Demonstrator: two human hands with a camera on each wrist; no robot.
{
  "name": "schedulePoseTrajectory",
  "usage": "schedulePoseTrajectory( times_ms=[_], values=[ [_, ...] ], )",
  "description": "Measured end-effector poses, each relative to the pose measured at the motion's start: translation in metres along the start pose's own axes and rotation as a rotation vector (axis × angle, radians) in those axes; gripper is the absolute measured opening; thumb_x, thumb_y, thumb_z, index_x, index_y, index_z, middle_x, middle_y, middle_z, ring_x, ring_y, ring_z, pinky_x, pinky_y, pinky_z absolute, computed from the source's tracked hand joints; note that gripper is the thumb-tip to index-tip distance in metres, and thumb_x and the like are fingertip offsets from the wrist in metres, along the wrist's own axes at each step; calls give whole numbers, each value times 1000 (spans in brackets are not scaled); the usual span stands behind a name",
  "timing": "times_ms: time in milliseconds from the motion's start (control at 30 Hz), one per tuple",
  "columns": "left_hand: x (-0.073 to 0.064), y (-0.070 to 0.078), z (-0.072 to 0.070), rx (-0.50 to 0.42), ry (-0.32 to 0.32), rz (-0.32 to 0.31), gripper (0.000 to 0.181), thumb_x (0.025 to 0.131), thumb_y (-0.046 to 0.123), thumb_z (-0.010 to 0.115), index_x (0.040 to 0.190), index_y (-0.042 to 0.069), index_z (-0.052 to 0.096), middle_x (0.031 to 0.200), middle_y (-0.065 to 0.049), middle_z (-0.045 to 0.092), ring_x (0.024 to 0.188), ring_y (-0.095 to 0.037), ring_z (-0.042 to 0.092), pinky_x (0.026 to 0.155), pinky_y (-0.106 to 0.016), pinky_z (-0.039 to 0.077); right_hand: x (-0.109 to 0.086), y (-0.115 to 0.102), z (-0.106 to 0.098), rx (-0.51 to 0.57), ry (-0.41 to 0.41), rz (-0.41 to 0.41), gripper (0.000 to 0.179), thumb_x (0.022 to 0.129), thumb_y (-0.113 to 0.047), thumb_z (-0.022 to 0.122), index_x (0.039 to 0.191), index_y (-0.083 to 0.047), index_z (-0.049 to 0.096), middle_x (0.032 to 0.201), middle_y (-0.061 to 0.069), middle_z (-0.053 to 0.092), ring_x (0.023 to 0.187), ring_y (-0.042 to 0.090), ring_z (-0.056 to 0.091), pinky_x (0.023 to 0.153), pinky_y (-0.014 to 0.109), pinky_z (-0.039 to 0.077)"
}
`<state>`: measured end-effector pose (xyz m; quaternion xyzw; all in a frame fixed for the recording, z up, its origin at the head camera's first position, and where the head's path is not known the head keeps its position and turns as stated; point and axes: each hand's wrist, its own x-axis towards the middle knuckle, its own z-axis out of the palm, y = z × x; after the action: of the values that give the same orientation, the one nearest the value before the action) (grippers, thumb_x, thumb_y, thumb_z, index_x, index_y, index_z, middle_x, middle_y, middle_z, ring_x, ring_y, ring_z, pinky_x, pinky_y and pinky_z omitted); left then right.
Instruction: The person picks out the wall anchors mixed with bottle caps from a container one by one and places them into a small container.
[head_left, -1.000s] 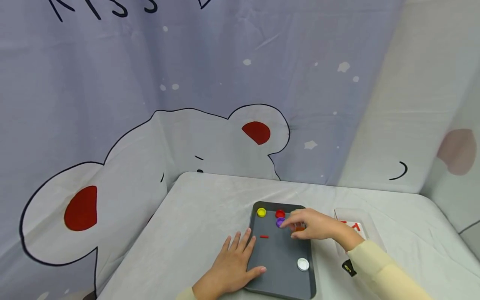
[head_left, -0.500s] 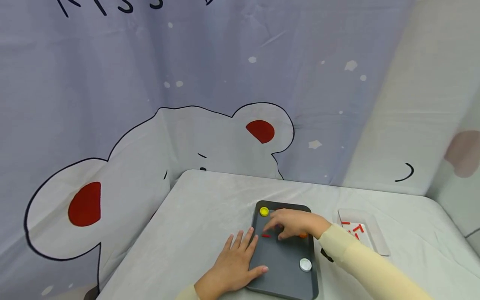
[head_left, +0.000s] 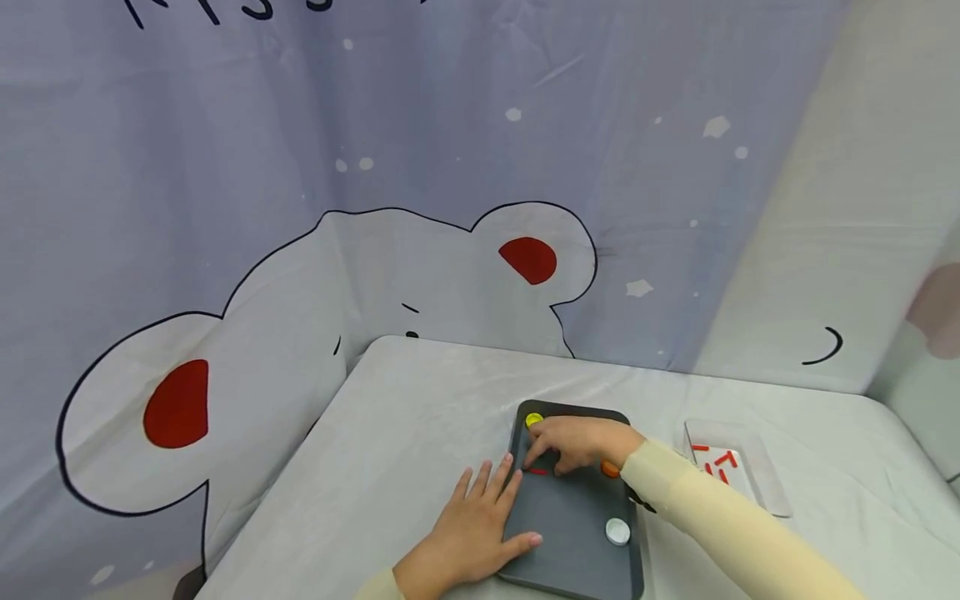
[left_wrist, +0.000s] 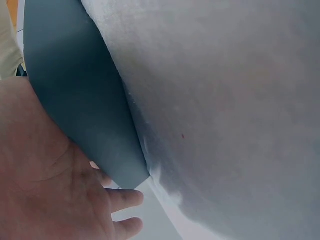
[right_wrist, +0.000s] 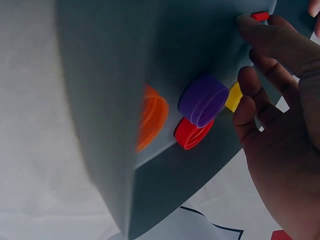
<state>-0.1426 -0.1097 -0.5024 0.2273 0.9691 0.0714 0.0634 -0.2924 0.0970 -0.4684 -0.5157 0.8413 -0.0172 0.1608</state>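
A dark grey tray (head_left: 570, 542) lies on the white-covered table. My left hand (head_left: 480, 529) rests at its left rim, fingers spread. Over the upper part of the tray, my right hand (head_left: 573, 442) reaches down to a small red stick (head_left: 537, 472). The index fingertip is at the stick's left end and the thumb is near the other end; no firm pinch shows. In the right wrist view, a purple cap (right_wrist: 202, 101), a red cap (right_wrist: 192, 135), a yellow cap (right_wrist: 233, 97) and an orange cap (right_wrist: 152, 117) sit beside this hand. A white cap (head_left: 617, 532) lies lower right.
A clear plastic box (head_left: 768, 483) with several red sticks (head_left: 723, 458) stands right of the tray. A black object (head_left: 641, 502) is partly hidden under the right sleeve. A printed curtain (head_left: 420, 125) hangs behind the table.
My right hand has moved left from above the purple and orange caps to the red stick, and its index finger has come down there. The left hand has stayed on the tray's rim.
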Motion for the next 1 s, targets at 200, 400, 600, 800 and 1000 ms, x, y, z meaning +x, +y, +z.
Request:
schedulePoseTrajectory(
  times_ms=[200,400,600,800,1000],
  values=[
    [1,0,0,6,10,3,92,95,78,32,161,15,30,170,-6,15,152,-36,25,119,-60,23,8,1,-1,-16,-33,-12,43,85,-9,81,120,-34,75,99,-15,55,85,2,47,80,20,43],
    [2,-1,2,5,14,3,91,95,78,32,161,15,31,169,-6,16,152,-36,26,119,-60,23,10,1,-2,-12,-47,-12,41,84,-9,82,117,-33,77,98,-15,54,84,2,46,80,20,44],
    [1,-2,2,13,21,3,92,94,79,32,161,15,31,169,-7,16,151,-37,27,118,-60,24,12,4,0,-5,-32,-13,39,83,-10,83,115,-32,78,99,-14,58,87,2,49,82,21,46],
    [2,-2,2,7,14,7,92,95,78,31,160,14,31,170,-7,15,151,-37,27,118,-61,24,11,5,0,8,-27,-20,38,83,-10,83,115,-30,78,101,-13,59,89,3,51,83,21,47],
    [4,-3,3,0,-1,0,91,95,78,33,161,15,30,170,-7,14,152,-37,26,119,-60,22,11,5,0,42,-28,-17,38,83,-8,82,114,-29,78,100,-12,59,88,3,51,82,21,47]
  ],
)
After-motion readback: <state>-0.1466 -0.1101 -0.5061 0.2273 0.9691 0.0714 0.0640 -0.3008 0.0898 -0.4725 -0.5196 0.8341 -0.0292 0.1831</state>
